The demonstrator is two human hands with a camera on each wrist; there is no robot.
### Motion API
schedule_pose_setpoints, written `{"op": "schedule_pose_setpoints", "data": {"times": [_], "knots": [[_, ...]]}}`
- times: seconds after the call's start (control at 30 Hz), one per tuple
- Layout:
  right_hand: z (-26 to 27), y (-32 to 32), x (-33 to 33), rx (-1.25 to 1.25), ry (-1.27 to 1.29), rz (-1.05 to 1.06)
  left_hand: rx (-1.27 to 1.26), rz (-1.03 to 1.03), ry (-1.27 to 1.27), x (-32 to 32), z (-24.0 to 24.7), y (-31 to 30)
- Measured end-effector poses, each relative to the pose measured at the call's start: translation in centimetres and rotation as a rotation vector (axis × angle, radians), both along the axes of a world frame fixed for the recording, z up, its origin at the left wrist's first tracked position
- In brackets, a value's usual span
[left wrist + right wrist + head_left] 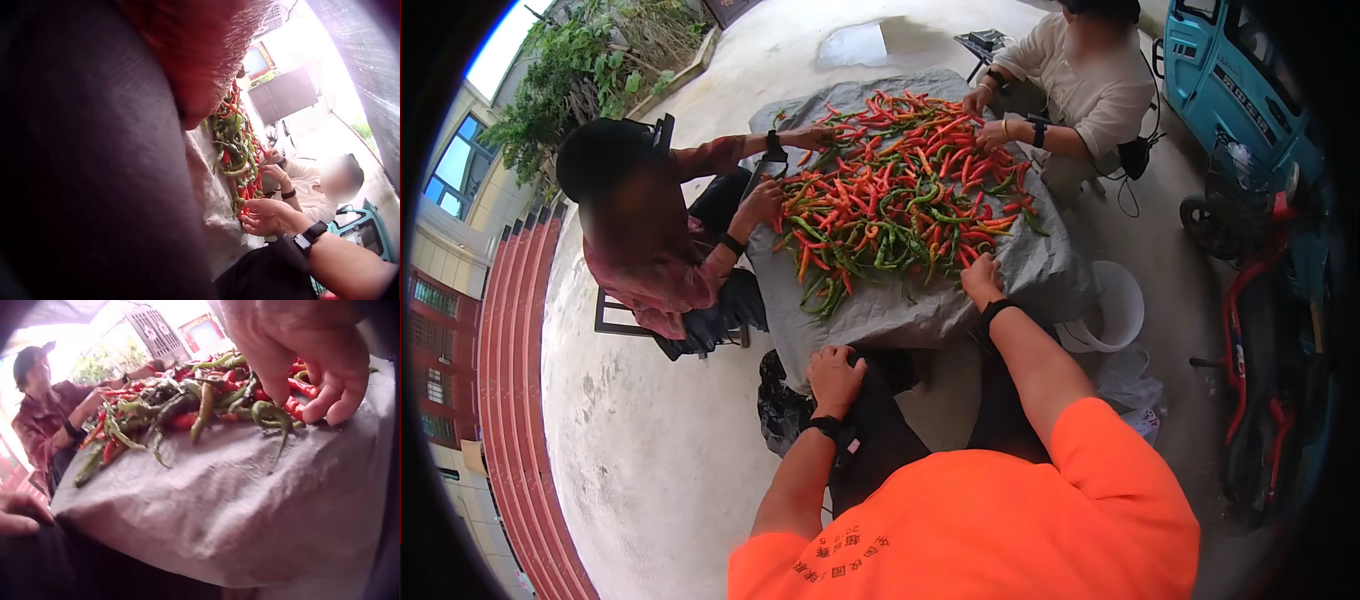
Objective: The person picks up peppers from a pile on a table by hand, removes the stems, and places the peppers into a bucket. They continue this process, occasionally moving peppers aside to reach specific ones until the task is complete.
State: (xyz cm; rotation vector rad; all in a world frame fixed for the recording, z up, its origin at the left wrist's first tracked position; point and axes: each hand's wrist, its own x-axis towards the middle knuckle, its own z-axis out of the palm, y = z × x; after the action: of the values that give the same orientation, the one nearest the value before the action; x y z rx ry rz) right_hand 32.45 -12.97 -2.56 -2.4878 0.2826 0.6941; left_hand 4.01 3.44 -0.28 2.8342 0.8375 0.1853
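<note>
Red and green peppers (890, 200) lie heaped on a grey sheet (900, 322) over a table. At the heap's near edge is my right hand (982, 280), palm down. Its thumb and curled fingers close around a red pepper (295, 407) in the right wrist view, beside a curled green pepper (270, 415). The left wrist view shows the same right hand (269, 215) from the side. My left hand (837, 380) rests on my knee below the sheet's edge, fingers relaxed, holding nothing; part of this left hand (19, 515) shows at the right wrist view's left edge.
A person in a dark red top (650, 270) reaches into the heap from the left, another in a light shirt (1100, 105) from the far right. A white bucket (1122, 305) stands right of the table, a black bag (783, 410) near my left knee, a blue vehicle (1250, 95) farther right.
</note>
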Motion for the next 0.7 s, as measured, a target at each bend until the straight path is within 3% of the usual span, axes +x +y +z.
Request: {"op": "schedule_pose_setpoints", "data": {"times": [0.07,0.27,0.53,0.63,0.7], "knots": [[-1.9,0.0,0.3,-0.155,-0.065,0.042,-0.008,0.017,0.003,0.1,0.1,0.1],[-2.8,-0.3,0.1,-0.198,-0.157,0.158,-0.015,0.027,-0.002,0.1,0.2,0.5],[-3.4,0.1,0.0,-0.206,-0.324,0.078,-0.034,0.06,-0.011,-0.3,0.0,0.7],[-3.9,0.2,0.7,-0.188,-0.281,0.076,-0.03,0.067,-0.009,-0.7,-0.2,0.9],[-8.9,-0.3,3.6,-0.088,-0.225,0.311,-0.033,0.075,0.003,-0.8,-0.1,0.8]]}}
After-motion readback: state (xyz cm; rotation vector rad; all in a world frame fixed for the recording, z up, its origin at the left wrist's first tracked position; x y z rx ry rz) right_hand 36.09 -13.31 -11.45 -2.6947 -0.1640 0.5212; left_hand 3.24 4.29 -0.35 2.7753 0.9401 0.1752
